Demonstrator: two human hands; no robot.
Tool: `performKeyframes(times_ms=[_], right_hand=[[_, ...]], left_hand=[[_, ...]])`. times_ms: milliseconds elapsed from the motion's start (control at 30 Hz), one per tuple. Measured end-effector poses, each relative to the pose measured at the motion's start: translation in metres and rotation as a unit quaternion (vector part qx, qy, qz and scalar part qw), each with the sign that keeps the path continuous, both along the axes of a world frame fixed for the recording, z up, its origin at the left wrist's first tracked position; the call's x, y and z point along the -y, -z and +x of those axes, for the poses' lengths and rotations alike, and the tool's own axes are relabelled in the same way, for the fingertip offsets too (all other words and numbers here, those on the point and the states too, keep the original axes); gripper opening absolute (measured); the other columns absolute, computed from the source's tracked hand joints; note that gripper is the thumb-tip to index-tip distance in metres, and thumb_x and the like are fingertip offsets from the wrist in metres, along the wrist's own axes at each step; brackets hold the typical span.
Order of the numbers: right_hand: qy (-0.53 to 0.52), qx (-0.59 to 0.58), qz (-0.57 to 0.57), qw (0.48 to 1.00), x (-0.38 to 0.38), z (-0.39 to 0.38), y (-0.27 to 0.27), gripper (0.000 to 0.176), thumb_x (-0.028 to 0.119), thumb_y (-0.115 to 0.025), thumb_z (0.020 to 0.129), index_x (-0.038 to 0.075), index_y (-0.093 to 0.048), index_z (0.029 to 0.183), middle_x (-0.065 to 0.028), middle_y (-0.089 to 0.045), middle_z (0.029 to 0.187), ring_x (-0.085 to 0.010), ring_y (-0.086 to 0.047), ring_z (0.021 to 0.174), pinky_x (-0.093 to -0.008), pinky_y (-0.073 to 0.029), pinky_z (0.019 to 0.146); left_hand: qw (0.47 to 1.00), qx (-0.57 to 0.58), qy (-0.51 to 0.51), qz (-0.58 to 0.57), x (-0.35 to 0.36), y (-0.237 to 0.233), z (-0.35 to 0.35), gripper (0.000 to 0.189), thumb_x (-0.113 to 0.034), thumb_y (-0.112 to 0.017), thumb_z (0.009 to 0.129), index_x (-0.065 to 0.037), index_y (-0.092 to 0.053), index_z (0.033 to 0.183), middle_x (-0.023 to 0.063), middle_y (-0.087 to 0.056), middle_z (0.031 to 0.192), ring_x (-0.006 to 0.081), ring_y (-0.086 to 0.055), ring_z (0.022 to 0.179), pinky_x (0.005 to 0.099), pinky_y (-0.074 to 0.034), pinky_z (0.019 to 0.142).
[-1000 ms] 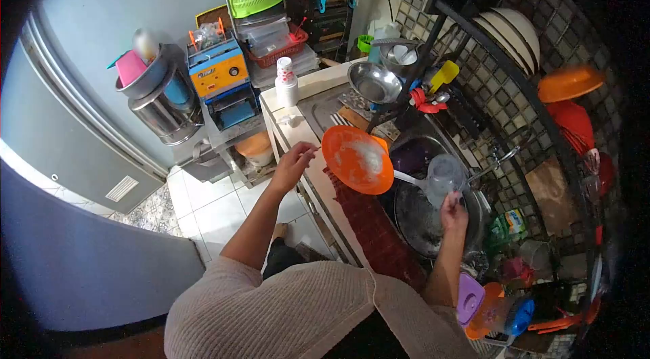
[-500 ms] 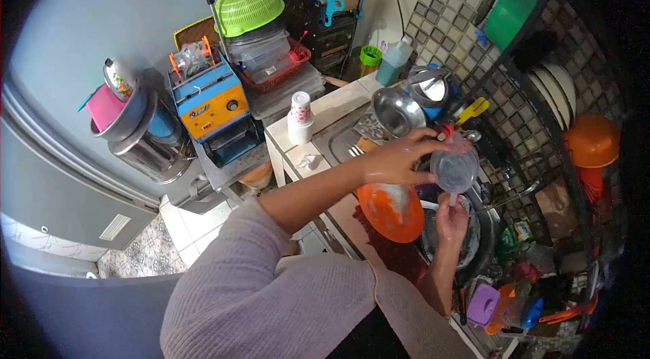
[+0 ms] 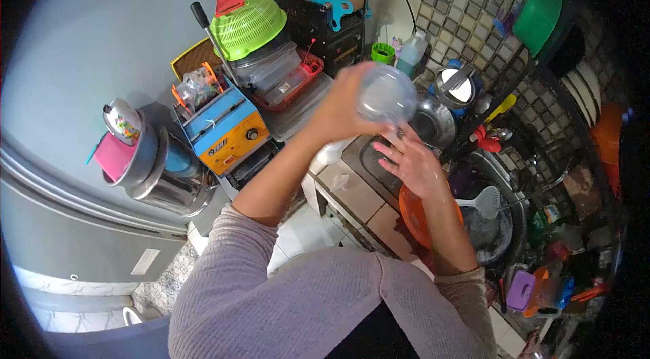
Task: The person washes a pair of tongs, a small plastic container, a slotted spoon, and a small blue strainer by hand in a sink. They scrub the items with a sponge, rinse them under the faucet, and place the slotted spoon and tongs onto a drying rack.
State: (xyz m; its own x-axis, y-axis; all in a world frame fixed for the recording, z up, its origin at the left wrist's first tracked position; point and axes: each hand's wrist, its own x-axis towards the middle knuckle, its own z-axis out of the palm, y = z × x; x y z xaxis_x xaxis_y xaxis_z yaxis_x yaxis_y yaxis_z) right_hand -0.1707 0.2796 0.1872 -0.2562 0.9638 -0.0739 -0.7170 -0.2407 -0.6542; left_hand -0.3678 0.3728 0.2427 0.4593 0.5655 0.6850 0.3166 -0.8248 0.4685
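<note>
My left hand (image 3: 342, 107), blurred by motion, is closed on the side of a clear round plastic cup (image 3: 387, 95), raised above the counter. My right hand (image 3: 418, 164) has its fingers stretched out and apart, with the fingertips right at the cup's lower edge. Under my right forearm lies an orange bowl (image 3: 414, 213), partly covered by the arm. A white slotted spoon (image 3: 484, 203) rests over a sudsy basin (image 3: 494, 240) in the sink.
A metal bowl (image 3: 435, 122) stands beyond my right hand. At left are a blue and orange machine (image 3: 233, 132) with a long lever and a green colander (image 3: 249, 26). A dark rack (image 3: 572, 112) runs along the tiled wall at right.
Both hands have moved up and left, carrying the cup away from the sink. My right hand has let go of the cup's lower part and spread its fingers. The view has shifted too.
</note>
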Motion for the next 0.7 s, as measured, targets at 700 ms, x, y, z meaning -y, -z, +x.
performKeyframes(times_ms=[700], right_hand=[[0.157, 0.138, -0.051, 0.977, 0.108, 0.079, 0.011, 0.033, 0.025, -0.052, 0.09, 0.009, -0.049, 0.118, -0.0068, -0.054, 0.112, -0.0194, -0.058, 0.094, -0.0328, -0.046, 0.078]], left_hand=[[0.84, -0.365, -0.391, -0.093, -0.254, 0.037, -0.044, 0.089, -0.055, -0.074, 0.058, -0.02, -0.038, 0.132, 0.0155, -0.052, 0.12, 0.0359, -0.055, 0.105, 0.0448, -0.049, 0.083]])
